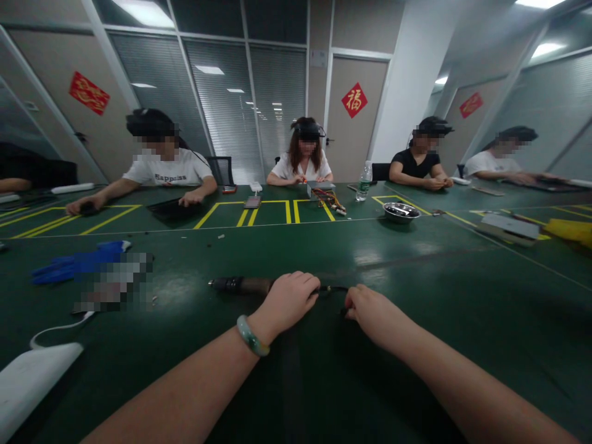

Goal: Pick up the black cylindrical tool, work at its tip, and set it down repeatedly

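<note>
A dark electric screwdriver (247, 285) lies sideways on the green table, its tip pointing left. My left hand (292, 298) is closed over its rear end, and that part is hidden under the fingers. From this end a thin black cable (340, 288) runs right, to my right hand (367, 308). The fingers of this hand are pinched together on the cable, and a small dark end shows below them. A bracelet sits on my left wrist.
Blue gloves (76, 265) and a white box-like device (37, 382) with a cord lie at the left. A metal bowl (401, 213), a water bottle (364, 182) and a metal box with coloured wires (321, 190) stand farther back. Several people sit across the table.
</note>
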Motion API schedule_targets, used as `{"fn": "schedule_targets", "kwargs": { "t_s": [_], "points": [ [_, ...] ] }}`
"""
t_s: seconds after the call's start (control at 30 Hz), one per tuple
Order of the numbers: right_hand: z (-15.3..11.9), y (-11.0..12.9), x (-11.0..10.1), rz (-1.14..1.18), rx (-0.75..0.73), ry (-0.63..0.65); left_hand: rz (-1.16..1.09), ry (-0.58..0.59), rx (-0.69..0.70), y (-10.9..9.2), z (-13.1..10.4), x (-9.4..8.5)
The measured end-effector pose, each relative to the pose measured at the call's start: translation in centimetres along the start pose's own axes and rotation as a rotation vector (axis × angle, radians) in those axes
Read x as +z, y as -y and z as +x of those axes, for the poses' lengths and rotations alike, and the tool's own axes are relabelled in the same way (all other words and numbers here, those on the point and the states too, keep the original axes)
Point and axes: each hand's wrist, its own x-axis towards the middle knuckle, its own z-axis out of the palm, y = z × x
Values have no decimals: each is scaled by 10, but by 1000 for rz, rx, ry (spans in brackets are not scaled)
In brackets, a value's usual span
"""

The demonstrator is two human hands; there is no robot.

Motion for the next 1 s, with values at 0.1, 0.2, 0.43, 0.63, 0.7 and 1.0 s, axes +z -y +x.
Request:
{"fn": "schedule_targets", "kwargs": {
  "t_s": [0.1, 0.2, 0.43, 0.63, 0.7, 1.0],
  "points": [
    [-4, 2, -4, -41, -6, 6, -35, 6, -9, 2, 0, 1],
    [0, 1, -4, -15, 9, -16, -68, 5, -21, 4, -1, 0],
    [37, 1, 11, 155, -51, -414, -85, -20, -48, 4, 0, 1],
    [45, 0, 11, 127, -190, -409, -103, -30, -44, 4, -1, 1],
    [41, -2, 12, 93, -210, -332, -107, -24, -44, 5, -1, 0],
    [35, -1, 18, 80, -295, -264, -114, -22, -41, 5, 0, 1]
  ]
}}
